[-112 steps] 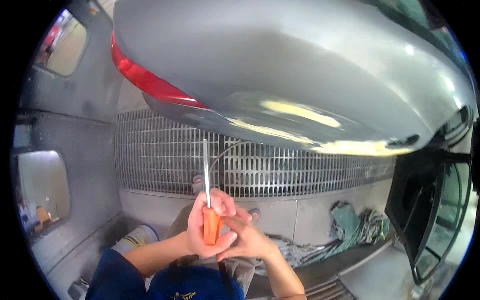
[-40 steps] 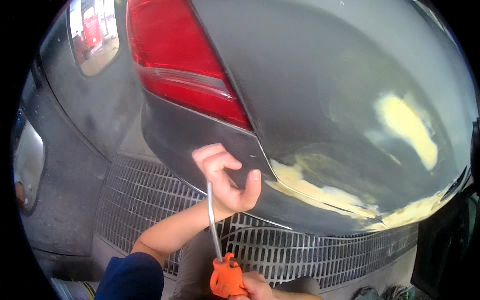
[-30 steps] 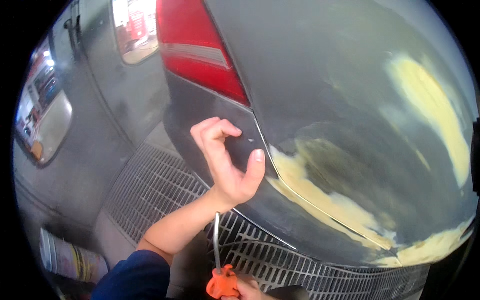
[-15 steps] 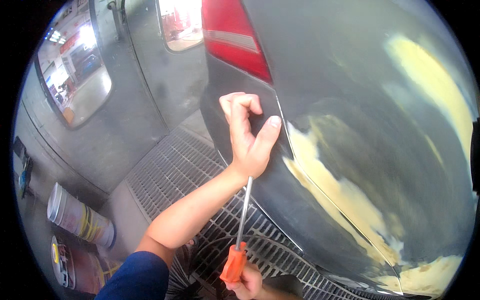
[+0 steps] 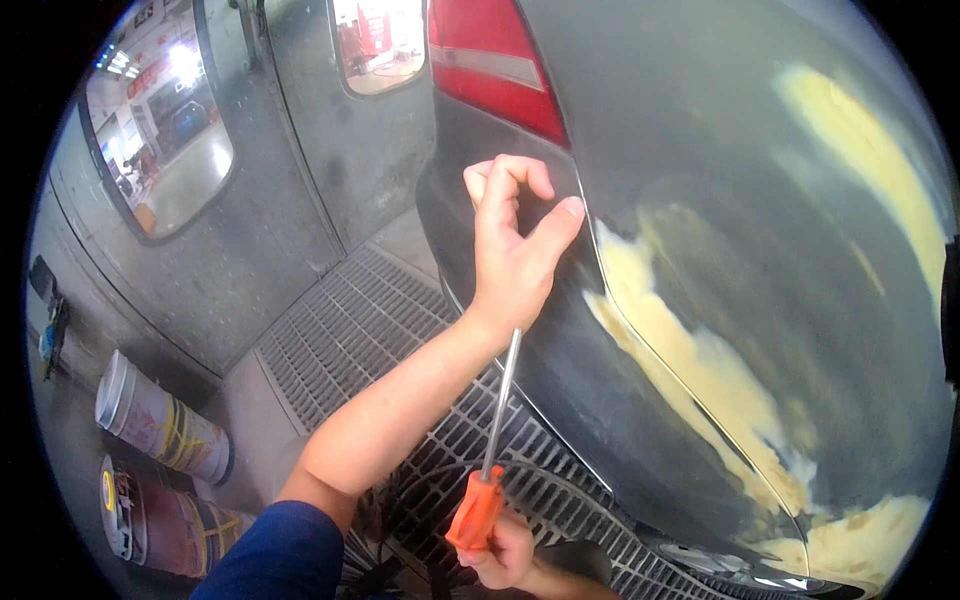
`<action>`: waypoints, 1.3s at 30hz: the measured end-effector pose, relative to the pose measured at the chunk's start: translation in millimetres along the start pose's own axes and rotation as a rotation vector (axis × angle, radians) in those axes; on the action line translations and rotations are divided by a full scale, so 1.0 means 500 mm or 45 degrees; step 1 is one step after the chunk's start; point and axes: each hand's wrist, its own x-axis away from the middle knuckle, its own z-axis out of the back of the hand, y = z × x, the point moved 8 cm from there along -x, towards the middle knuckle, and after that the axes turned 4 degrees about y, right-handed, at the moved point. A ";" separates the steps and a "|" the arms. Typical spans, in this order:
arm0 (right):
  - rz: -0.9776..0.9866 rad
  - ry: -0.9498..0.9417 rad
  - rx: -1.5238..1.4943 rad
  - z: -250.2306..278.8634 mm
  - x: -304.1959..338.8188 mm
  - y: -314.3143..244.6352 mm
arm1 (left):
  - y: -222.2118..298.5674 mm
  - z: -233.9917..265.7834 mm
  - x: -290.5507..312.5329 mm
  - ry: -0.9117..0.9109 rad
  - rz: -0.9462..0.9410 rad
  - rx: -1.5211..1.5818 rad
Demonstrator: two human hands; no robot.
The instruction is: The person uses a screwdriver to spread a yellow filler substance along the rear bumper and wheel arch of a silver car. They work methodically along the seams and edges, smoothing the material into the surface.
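My left hand [image 5: 517,245] rests at the dark grey rear bumper [image 5: 540,350] of a car, just under the red tail light [image 5: 495,65]. Its fingers are loosely curled and stand apart from the thumb, with nothing visible in them. The thumb tip lies by the narrow panel seam [image 5: 640,338]. Lower down, my right hand [image 5: 505,553] is closed around the orange handle of a screwdriver [image 5: 478,512]. The metal shaft points up toward my left wrist, where its tip cannot be seen. Pale yellow filler [image 5: 715,370] covers both sides of the seam.
Two buckets [image 5: 165,420] stand at the lower left. A metal floor grating [image 5: 350,320] runs beneath the bumper, with a dark hose [image 5: 570,485] across it. Grey doors with windows [image 5: 160,120] close off the far left. More filler [image 5: 865,150] marks the upper right panel.
The whole view has shifted slightly, so the car sits a little higher and further right. Both hands keep nearly the same pose; the left hand is marginally nearer the tail light.
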 end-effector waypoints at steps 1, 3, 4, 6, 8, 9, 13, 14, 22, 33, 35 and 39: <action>-0.078 -0.010 0.028 0.004 0.003 0.004 | -0.004 0.000 0.000 0.008 0.018 0.036; -0.056 0.046 0.099 0.009 -0.003 -0.003 | 0.000 -0.002 0.000 0.010 -0.027 -0.043; 0.044 0.112 0.143 0.010 -0.014 -0.013 | 0.003 -0.004 0.001 0.011 -0.050 -0.081; 0.256 0.199 0.470 0.020 -0.042 -0.059 | 0.004 -0.005 0.002 -0.002 -0.011 -0.086; 0.359 0.253 0.847 0.018 -0.052 -0.095 | 0.007 -0.002 0.002 -0.001 0.029 -0.083; 0.353 0.268 0.845 0.020 -0.052 -0.098 | 0.008 -0.002 0.002 0.002 0.049 -0.074; 0.347 0.319 0.847 0.030 -0.054 -0.100 | 0.014 -0.005 0.002 0.043 0.082 -0.050; 0.349 0.323 0.856 0.033 -0.054 -0.097 | 0.013 -0.005 0.002 0.052 0.095 -0.048; 0.336 0.366 0.841 0.053 -0.051 -0.089 | 0.008 -0.004 -0.001 0.092 0.109 -0.057; 0.310 0.266 0.607 0.047 -0.057 -0.082 | 0.001 -0.003 0.000 0.100 0.142 0.033; 0.254 0.184 0.497 0.038 -0.065 -0.087 | 0.003 0.001 0.001 0.065 0.102 0.001; 0.169 0.035 0.332 0.009 -0.053 -0.085 | 0.032 0.006 0.021 -0.045 -0.466 -0.460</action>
